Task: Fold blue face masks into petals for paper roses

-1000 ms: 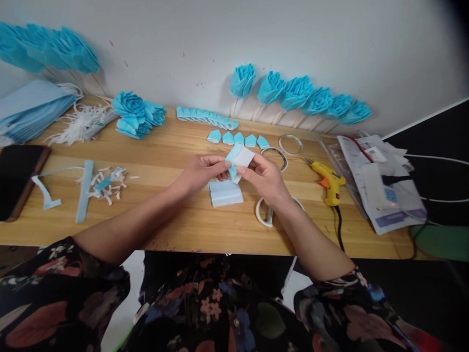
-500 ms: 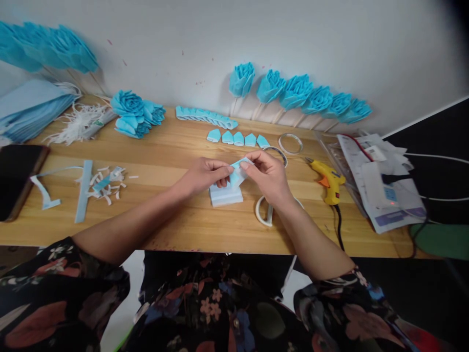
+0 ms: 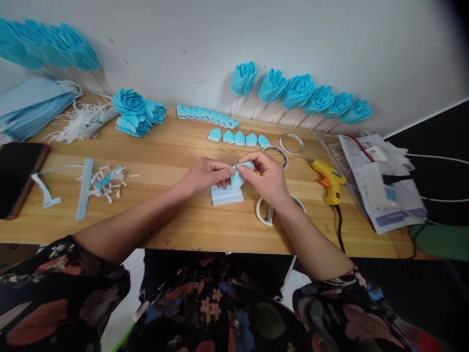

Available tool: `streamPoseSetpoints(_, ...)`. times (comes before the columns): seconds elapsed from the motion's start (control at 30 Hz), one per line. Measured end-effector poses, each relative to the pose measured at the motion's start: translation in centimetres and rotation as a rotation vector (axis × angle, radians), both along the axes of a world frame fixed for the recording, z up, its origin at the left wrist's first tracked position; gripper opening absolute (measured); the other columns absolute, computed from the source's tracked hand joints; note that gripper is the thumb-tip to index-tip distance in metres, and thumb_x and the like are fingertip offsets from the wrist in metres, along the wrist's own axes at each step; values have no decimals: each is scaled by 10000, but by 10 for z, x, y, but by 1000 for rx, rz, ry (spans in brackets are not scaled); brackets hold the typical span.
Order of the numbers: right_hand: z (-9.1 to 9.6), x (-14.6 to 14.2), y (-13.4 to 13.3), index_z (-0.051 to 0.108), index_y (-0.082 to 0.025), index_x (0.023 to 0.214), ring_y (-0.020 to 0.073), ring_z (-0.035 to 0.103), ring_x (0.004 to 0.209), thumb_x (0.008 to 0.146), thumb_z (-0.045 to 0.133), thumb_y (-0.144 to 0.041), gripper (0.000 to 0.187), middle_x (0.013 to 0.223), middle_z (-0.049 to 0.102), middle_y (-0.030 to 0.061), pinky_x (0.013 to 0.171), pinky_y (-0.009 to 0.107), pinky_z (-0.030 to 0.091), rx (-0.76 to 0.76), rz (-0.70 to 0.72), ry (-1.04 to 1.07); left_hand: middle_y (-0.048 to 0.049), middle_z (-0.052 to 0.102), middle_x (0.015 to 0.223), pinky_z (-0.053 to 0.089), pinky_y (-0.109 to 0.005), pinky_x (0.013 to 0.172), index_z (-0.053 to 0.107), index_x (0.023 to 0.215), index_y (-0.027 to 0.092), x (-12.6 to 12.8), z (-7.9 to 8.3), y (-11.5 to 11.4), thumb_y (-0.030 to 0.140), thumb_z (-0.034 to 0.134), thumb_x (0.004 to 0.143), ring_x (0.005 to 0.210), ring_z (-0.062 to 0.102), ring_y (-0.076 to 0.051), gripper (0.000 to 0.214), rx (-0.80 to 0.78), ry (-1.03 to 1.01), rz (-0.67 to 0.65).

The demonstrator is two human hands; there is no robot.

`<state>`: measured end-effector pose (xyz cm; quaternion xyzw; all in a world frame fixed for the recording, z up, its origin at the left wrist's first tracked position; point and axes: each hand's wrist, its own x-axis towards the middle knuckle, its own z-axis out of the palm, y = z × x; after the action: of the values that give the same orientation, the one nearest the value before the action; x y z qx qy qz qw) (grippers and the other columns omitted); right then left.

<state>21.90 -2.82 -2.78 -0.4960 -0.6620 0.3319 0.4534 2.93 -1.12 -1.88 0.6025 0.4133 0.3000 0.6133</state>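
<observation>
A small light-blue piece (image 3: 237,178), folded over on itself, is pinched by the fingertips of the left hand (image 3: 205,175) and right hand (image 3: 270,180) just above a blue stack (image 3: 224,196) on the table (image 3: 164,146). A tape ring (image 3: 262,213) lies under the right wrist, a glue gun (image 3: 330,180) is further right, and petals (image 3: 238,138) lie behind

My wooden tabletop (image 3: 176,146) carries a blue paper stack (image 3: 226,196), five folded petals (image 3: 239,138), tape rings (image 3: 291,143), a yellow glue gun (image 3: 329,178), paper scraps (image 3: 104,178) and a phone (image 3: 18,173).
</observation>
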Motion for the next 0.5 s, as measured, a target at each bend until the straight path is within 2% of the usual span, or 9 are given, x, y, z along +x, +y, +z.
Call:
streamPoseSetpoints(0.07,1,0,0,703,-242,843,144,608,741,808,712,-229,39,822,703,-15,726,314,491,70,11,-34,-5,616,546,451,-229,570,662,579,153,-1,-1,1,388,707,777,539,540,-99,310,-15,-23,9)
streamPoseSetpoints(0.2,3,3,1,721,-269,857,176,655,888,800,625,-103,200,922,729,-7,838,361,513,175,79,-60,-12,616,558,452,-243,579,660,595,154,-2,-4,1,391,690,796,548,539,-108,313,-43,-70,42)
streamPoseSetpoints(0.5,1,4,2,720,-286,860,186,673,981,776,566,-45,298,979,730,-8,920,401,523,174,102,-21,-5,603,573,454,-258,591,655,628,161,-3,-5,3,461,697,810,558,538,-113,354,-16,-107,-21)
